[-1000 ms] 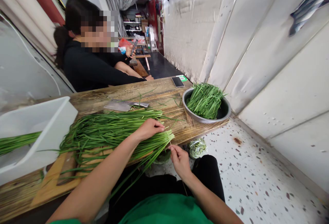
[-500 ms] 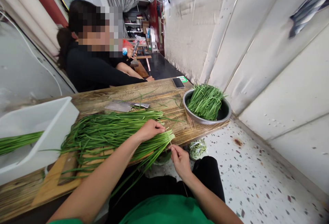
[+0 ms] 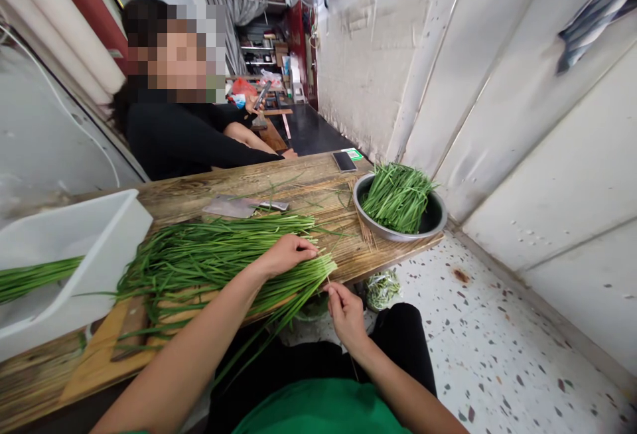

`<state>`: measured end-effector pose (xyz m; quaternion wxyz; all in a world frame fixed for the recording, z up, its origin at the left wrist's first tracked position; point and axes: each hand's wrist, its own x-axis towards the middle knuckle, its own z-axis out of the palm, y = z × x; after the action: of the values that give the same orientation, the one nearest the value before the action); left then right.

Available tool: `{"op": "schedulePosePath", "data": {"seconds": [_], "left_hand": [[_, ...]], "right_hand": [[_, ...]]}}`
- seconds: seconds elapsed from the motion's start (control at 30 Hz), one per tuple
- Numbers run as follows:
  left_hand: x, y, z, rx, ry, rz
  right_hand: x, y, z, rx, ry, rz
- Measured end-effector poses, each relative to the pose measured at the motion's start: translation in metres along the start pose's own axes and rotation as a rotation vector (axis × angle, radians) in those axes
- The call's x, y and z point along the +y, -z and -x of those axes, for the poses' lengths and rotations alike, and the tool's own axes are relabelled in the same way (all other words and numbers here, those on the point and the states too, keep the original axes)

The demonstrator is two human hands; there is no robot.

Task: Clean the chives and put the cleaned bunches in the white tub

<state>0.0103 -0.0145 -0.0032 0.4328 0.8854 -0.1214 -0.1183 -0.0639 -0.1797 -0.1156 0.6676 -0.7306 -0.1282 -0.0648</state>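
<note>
Long garlic chives (image 3: 213,248) lie in a thick pile along the table's near side, their pale cut ends toward the right. My left hand (image 3: 291,253) rests over those stems near the cut ends, thumb and fingers pinched together on chives. Just below and right of the ends, my right hand (image 3: 346,311) pinches a thin wooden skewer (image 3: 328,279). Its tip reaches the chive ends, and the rest runs down behind my wrist. Whether the tip pierces a stem is too small to tell. Some chives droop over the table edge toward my lap.
A cleaver (image 3: 239,206) lies behind the pile. At right stands a grey bowl (image 3: 398,233) of chives, beside loose skewers (image 3: 367,231) and a phone (image 3: 344,161). A white bin (image 3: 107,241) with chives is at left. Across the table sits a person (image 3: 174,135) holding a phone.
Both my hands stay nearly in place, with only a slight shift of the fingers. The person across the table has turned their head more toward me.
</note>
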Motion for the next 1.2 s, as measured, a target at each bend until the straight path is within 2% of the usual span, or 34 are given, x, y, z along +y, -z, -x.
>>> {"op": "schedulePosePath", "data": {"seconds": [0.2, 1.2], "left_hand": [[-0.0002, -0.0021, -0.0002, 0.034, -0.006, 0.010], [-0.0016, -0.0037, 0.0005, 0.005, -0.033, 0.011]], "right_hand": [[-0.0011, 0.0019, 0.0005, -0.004, -0.004, 0.021], [-0.0031, 0.0015, 0.0015, -0.004, -0.024, 0.005]]}}
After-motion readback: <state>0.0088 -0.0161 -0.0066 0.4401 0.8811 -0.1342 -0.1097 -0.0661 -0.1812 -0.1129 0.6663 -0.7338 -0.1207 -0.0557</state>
